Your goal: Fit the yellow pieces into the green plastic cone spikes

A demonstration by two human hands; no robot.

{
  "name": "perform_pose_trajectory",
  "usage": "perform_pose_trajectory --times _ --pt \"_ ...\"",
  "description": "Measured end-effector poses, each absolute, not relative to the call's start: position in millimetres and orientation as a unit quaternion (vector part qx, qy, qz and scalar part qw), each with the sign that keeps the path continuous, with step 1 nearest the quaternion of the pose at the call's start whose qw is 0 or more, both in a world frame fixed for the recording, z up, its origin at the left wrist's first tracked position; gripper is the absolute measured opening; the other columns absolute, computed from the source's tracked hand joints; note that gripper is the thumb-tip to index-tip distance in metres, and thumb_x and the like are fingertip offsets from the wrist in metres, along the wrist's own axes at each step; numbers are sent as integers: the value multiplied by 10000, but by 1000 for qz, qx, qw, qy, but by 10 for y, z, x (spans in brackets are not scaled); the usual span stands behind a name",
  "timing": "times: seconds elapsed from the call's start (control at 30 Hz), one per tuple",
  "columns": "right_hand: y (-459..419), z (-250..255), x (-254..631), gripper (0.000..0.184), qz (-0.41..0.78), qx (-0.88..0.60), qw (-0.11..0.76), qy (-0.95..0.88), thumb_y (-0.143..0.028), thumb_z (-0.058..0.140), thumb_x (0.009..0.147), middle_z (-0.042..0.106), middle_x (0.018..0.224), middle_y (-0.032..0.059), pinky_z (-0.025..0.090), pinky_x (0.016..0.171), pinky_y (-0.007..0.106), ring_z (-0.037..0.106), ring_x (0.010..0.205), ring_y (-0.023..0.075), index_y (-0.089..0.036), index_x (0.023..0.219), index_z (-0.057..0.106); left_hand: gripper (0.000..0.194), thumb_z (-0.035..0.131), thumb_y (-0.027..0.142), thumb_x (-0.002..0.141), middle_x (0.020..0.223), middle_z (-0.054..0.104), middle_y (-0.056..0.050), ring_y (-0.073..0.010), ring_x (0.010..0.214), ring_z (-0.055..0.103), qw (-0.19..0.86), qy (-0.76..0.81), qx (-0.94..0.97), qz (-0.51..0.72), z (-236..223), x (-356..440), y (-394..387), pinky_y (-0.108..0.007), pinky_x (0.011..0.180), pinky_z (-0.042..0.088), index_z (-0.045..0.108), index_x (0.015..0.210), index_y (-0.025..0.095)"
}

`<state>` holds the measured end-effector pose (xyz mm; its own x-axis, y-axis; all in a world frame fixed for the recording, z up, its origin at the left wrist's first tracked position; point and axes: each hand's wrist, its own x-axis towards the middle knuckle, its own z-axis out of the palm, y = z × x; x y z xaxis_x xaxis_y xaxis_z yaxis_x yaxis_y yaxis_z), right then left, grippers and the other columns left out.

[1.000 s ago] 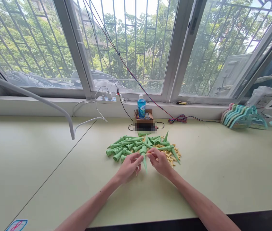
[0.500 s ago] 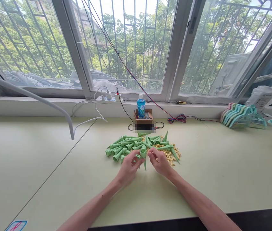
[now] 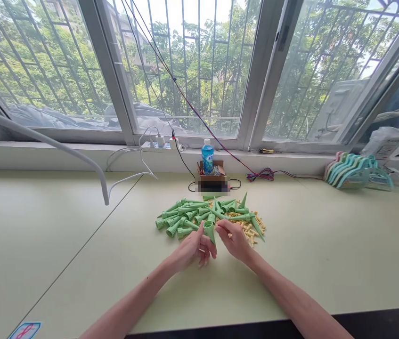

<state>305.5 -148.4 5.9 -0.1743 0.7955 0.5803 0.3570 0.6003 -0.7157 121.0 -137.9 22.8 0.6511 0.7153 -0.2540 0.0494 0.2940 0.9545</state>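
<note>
The left hand (image 3: 198,247) holds a green cone (image 3: 208,230), its open round end up and its tapered end down. The right hand (image 3: 233,239) is just beside it, fingers pinched together; they may hold something small, but it is too small to tell. Beyond the hands, a pile of green cones (image 3: 181,216) lies on the pale counter (image 3: 287,263), with small yellow pieces (image 3: 250,230) spread at its right. Behind the pile, a blue bottle (image 3: 207,157) stands upright at an open cardboard box (image 3: 218,168).
</note>
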Motion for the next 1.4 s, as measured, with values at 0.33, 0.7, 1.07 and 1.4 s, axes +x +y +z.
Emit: perform_pose_trajectory --times 0.33,0.7,1.07,1.4 --pt "-1483 48 3087 255 249 -397 502 -727 -327 439 987 400 568 -60 270 486 219 329 496 93 -187 794 530 756 334 752 859 988 673 -148 -123 554 559 722 333 558 237 245 1199 -1389 -224 436 418 710 874 97" --pt "-1486 56 3082 324 229 -409 485 -739 -357 437 982 350 550 -57 265 480 231 309 487 101 -199 699 465 444 564 516 887 828 608 -36 -117 568 551 565 321 689 321 271 1193 -1376 -194 410 438 601 1182 186" --pt "-1473 31 3072 331 232 -429 477 -731 -341 448 981 346 562 -56 241 484 239 291 493 99 -196 682 454 227 539 365 924 1044 583 -47 -102 664 540 355 351 776 385 197 1234 -1426 -213 566 493 623 1087 232" --pt "-1464 58 3082 295 187 -439 518 -710 -342 425 992 394 579 -52 285 499 227 330 505 102 -192 754 511 688 399 739 843 505 515 -1 -98 377 467 594 404 623 311 270 1259 -1368 -204 340 332 605 593 131"
